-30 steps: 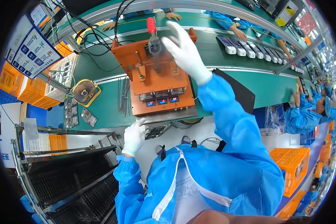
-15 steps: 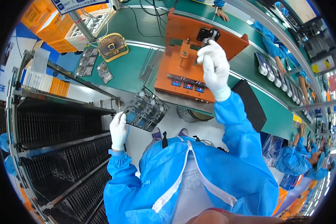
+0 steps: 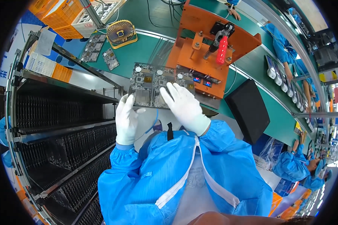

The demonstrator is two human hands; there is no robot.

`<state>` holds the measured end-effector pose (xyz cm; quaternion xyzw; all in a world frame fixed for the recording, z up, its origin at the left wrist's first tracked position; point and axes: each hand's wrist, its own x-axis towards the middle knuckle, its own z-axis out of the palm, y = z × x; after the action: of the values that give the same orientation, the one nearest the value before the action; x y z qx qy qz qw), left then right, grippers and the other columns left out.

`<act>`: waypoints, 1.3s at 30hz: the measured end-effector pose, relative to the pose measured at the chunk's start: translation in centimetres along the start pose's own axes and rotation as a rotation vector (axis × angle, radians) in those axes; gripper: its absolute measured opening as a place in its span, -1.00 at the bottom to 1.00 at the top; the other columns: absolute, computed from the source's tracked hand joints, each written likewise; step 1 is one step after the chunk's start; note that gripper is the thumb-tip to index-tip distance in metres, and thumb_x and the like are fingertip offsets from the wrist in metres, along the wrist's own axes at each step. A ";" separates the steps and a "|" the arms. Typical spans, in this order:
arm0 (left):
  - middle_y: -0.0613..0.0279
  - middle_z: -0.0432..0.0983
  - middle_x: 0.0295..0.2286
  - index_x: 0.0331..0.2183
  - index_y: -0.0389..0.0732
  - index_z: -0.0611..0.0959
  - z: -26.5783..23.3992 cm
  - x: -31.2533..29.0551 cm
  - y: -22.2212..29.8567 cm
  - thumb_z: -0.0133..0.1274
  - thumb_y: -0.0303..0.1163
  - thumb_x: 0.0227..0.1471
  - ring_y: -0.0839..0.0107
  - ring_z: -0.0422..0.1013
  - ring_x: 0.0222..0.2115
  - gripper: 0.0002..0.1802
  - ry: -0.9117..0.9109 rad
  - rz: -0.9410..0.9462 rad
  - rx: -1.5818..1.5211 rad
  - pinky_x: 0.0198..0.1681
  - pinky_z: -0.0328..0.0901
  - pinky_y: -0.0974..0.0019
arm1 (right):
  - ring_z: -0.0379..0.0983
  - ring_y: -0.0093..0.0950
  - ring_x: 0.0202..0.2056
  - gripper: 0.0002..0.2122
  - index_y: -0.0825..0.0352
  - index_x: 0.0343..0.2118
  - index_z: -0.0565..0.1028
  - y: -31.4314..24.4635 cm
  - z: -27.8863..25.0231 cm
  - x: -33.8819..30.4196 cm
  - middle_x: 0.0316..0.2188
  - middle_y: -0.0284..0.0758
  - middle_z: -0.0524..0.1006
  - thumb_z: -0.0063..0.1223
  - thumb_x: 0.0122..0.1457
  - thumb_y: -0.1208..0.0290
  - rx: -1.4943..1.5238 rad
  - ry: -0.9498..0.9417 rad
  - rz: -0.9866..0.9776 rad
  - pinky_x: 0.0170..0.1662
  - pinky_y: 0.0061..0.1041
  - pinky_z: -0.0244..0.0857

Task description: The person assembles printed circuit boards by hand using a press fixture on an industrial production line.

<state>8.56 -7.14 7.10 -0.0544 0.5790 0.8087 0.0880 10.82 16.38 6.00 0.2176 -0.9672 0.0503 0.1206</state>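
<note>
A panel of grey and dark circuit boards (image 3: 142,98) with round white spots lies face up at the table's front edge, against the orange press fixture (image 3: 210,71). My white-gloved left hand (image 3: 126,119) has the panel's near left corner between fingers and thumb; a blue cord runs near that wrist. Across the panel's near edge reaches my right hand (image 3: 183,107), gloved too, fingers stretched out over the boards. Its thumb is hard to make out. On the fixture a toggle clamp with a red handle (image 3: 222,50) stands free of my hands.
Left of me is a rack (image 3: 64,108) of black slotted shelves. A small yellow fan (image 3: 121,33) and loose circuit boards (image 3: 93,48) sit on the green table (image 3: 150,47). A black slab (image 3: 248,110) leans right of the fixture. Other people's hands (image 3: 234,14) work beyond.
The circuit board panel has gone from tilted near my left side to lying flatter by the fixture. My right hand has left the clamp and come down onto the panel; the red handle now shows.
</note>
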 end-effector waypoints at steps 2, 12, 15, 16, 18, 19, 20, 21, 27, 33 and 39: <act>0.17 0.55 0.01 0.15 -0.31 0.50 -0.9 1.2 -1.0 -0.02 -0.07 0.48 0.39 0.56 -0.09 -0.50 -0.039 0.003 0.025 -0.09 0.48 0.29 | 0.52 -0.12 0.20 -0.44 0.28 0.33 0.41 0.3 -2.2 0.8 0.24 -0.11 0.51 0.07 0.21 0.50 0.098 -0.098 0.067 0.17 -0.17 0.47; 0.15 0.73 -0.14 0.12 -0.07 0.71 -5.9 12.3 -17.1 0.22 -0.32 0.27 0.27 0.66 -0.19 -0.61 -0.174 0.098 0.899 -0.12 0.52 0.23 | 0.67 -0.09 -0.20 -0.66 0.16 0.16 0.59 6.8 4.8 -3.5 -0.19 -0.13 0.71 0.18 0.33 0.40 0.347 -0.211 0.252 -0.15 -0.19 0.58; 0.11 0.70 -0.15 0.08 -0.02 0.73 -5.1 13.7 -18.1 0.23 -0.30 0.23 0.11 0.64 -0.12 -0.62 -0.237 0.131 1.096 -0.03 0.50 0.13 | 0.66 -0.06 -0.25 -0.70 0.12 0.13 0.59 7.5 5.3 -3.4 -0.22 -0.14 0.71 0.11 0.37 0.33 0.376 -0.210 0.252 -0.17 -0.11 0.55; 0.11 0.68 -0.16 0.06 0.01 0.75 -4.8 14.2 -18.4 0.24 -0.29 0.22 0.05 0.62 -0.09 -0.64 -0.273 0.130 1.174 0.01 0.48 0.09 | 0.66 -0.05 -0.25 -0.71 0.12 0.13 0.59 7.7 5.4 -3.2 -0.22 -0.13 0.71 0.10 0.37 0.34 0.371 -0.233 0.248 -0.17 -0.10 0.54; 0.13 0.67 -0.18 0.01 0.02 0.77 -4.7 15.2 -19.0 0.25 -0.28 0.20 0.03 0.61 -0.12 -0.68 -0.298 0.155 1.249 -0.02 0.49 0.06 | 0.66 -0.05 -0.25 -0.71 0.11 0.13 0.59 7.7 5.7 -2.9 -0.22 -0.13 0.71 0.09 0.37 0.35 0.364 -0.260 0.247 -0.18 -0.09 0.54; 0.14 0.67 -0.21 -0.04 0.02 0.79 -4.6 15.8 -19.4 0.27 -0.27 0.19 0.01 0.61 -0.14 -0.71 -0.319 0.184 1.326 -0.04 0.49 0.04 | 0.66 -0.04 -0.24 -0.71 0.10 0.13 0.59 7.8 5.8 -2.7 -0.23 -0.13 0.70 0.08 0.37 0.36 0.363 -0.261 0.252 -0.18 -0.09 0.54; 0.14 0.67 -0.21 -0.04 0.02 0.79 -4.8 16.2 -19.7 0.27 -0.27 0.19 0.01 0.61 -0.14 -0.71 -0.323 0.182 1.323 -0.04 0.49 0.04 | 0.65 -0.04 -0.24 -0.71 0.09 0.13 0.59 7.8 5.9 -2.5 -0.25 -0.12 0.70 0.08 0.37 0.36 0.362 -0.263 0.258 -0.18 -0.09 0.54; 0.14 0.66 -0.24 -0.08 0.04 0.80 -5.0 16.6 -20.0 0.28 -0.27 0.18 0.01 0.61 -0.15 -0.75 -0.318 0.234 1.326 -0.07 0.49 0.04 | 0.65 -0.04 -0.24 -0.71 0.09 0.13 0.59 7.8 6.0 -2.4 -0.25 -0.12 0.70 0.08 0.37 0.36 0.360 -0.267 0.262 -0.18 -0.09 0.54; 0.20 0.64 -0.32 -0.20 0.20 0.81 -5.8 17.6 -20.0 0.25 -0.29 0.18 0.06 0.62 -0.19 -0.84 -0.398 0.372 1.255 -0.12 0.50 0.03 | 0.63 -0.17 -0.11 -0.50 0.20 0.26 0.46 4.1 7.3 -4.9 -0.01 -0.26 0.62 0.10 0.22 0.48 0.220 -0.249 0.238 -0.16 -0.13 0.53; 0.29 0.70 -0.25 -0.14 0.20 0.82 -5.1 19.8 -17.9 0.11 -0.24 0.24 0.15 0.62 -0.10 -0.76 -0.684 0.453 1.630 -0.04 0.47 -0.03 | 0.42 -0.13 0.19 -0.29 0.25 0.43 0.30 -2.2 10.3 -8.5 0.28 -0.13 0.43 0.14 0.15 0.47 0.073 -0.311 0.106 0.20 -0.14 0.39; 0.35 0.70 -0.22 -0.20 0.18 0.84 -5.3 21.5 -17.3 0.17 -0.19 0.21 0.17 0.62 -0.12 -0.82 -0.790 0.468 1.529 -0.05 0.48 -0.01 | 0.50 -0.23 0.19 -0.35 0.28 0.36 0.38 1.4 5.7 -7.4 0.22 -0.22 0.52 0.11 0.13 0.57 0.204 -0.149 0.138 0.15 -0.28 0.44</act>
<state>-8.95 -5.06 -14.77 0.4215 0.8840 0.1584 0.1259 15.52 19.86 -1.48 0.1651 -0.9760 0.1402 0.0221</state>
